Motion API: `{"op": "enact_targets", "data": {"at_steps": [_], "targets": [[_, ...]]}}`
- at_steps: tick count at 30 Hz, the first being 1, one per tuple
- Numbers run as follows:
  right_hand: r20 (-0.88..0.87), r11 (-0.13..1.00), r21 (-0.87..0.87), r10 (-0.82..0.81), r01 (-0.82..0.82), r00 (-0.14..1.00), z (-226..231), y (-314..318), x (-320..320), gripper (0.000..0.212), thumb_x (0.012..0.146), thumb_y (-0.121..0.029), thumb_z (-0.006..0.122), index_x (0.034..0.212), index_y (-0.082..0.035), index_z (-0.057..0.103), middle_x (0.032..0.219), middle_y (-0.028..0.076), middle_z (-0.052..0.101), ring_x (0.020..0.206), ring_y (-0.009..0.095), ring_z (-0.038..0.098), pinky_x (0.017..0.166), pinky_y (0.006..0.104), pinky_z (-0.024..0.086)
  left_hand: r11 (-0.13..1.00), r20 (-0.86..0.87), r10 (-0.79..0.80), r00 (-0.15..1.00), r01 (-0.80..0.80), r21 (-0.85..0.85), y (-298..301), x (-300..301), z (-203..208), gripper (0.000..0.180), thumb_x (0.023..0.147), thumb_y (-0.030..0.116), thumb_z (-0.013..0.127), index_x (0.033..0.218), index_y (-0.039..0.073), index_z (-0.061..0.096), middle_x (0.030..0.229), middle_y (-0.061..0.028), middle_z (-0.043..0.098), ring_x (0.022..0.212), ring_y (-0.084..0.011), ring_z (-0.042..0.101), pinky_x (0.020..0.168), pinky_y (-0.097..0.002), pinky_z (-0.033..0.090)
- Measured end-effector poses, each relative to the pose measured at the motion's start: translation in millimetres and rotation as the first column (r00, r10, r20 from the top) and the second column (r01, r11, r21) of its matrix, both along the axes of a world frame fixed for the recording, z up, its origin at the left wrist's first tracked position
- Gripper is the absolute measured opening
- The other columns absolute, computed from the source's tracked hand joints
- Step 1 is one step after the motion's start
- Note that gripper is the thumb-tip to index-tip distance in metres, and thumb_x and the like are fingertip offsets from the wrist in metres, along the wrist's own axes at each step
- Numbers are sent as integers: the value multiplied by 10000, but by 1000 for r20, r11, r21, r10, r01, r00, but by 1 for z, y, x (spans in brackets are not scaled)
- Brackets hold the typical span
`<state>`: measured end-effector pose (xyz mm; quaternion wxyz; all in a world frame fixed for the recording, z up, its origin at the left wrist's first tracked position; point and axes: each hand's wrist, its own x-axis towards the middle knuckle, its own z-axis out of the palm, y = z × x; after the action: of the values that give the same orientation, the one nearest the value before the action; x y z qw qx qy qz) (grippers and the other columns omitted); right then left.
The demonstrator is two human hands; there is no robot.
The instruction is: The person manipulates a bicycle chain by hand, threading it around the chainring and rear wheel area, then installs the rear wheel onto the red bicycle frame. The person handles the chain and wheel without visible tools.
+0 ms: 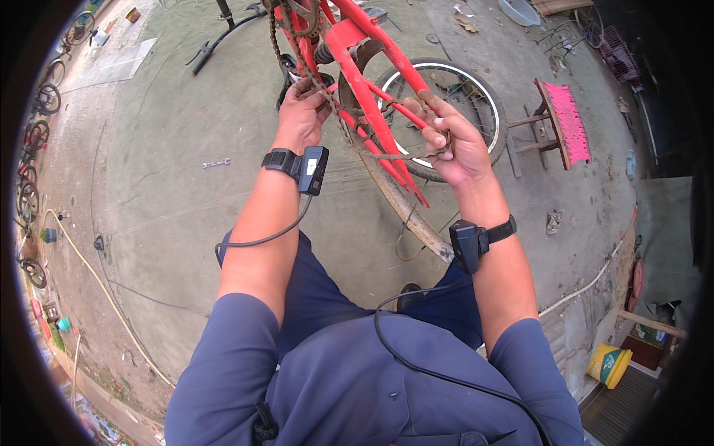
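A red bicycle frame [362,93] without its rear wheel rises in front of me at the top of the view. A rusty bicycle chain [343,128] hangs from the crank area and loops down, then across to the right. My left hand [302,115] is left of the frame, its fingers curled and closed at the chain; part of its grip is hidden. Right of the frame, my right hand [460,143] pinches the chain's other stretch between bent fingers. A curved, dirty mudguard [405,206] slants down below the frame toward my legs.
A detached wheel [491,97] lies on the ground behind my right hand. Farther right stands a small stool [563,123] with a pink woven seat. A wrench [216,163] lies at left. A yellow bucket [609,365] stands at lower right; several bicycles line the far left.
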<state>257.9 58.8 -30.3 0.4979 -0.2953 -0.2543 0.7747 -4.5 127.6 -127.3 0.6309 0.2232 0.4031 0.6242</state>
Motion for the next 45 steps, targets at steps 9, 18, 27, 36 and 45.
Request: {"op": "enact_targets", "data": {"at_steps": [9,18,27,36,45], "targets": [[28,999,-32,27,-26,999,-13,25,-8,525,848,-17,494,1372,11,503,1314,193,618,556,38,503,427,165,345,999,94,-47,994,45,16,2,-7,-5,282,962,-23,619,1231,-16,535,1104,-109,639,1020,-254,685,875,-397,600],[407,994,-70,103,-82,908,-26,-1,-20,432,933,-54,577,1354,45,554,1125,104,703,657,58,633,465,182,416,1000,94,0,996,2,-25,4,-19,-7,282,989,-13,569,1266,-15,519,1124,-121,638,980,-240,669,828,-395,611],[800,979,89,39,-183,599,-5,-10,-20,451,909,-148,722,1306,33,609,1043,55,721,768,42,615,567,185,430,1000,80,-10,997,12,-19,6,-18,-7,343,1013,28,544,1343,-22,461,1226,-128,607,1065,-248,651,919,-420,564],[898,901,427,-412,-75,156,7,-13,-40,314,873,-85,726,1163,21,672,991,101,693,827,152,668,744,317,545,998,49,63,997,-64,9,10,-22,-5,322,987,29,605,1294,-1,514,1196,-89,605,1067,-212,635,924,-390,544],[881,708,472,-403,-525,249,-10,-30,-113,226,885,-64,655,1093,23,674,1053,181,687,885,290,695,789,371,553,992,44,129,991,-129,13,11,-31,3,308,984,27,610,1270,-20,504,1134,-113,627,994,-222,663,865,-382,569]]}}
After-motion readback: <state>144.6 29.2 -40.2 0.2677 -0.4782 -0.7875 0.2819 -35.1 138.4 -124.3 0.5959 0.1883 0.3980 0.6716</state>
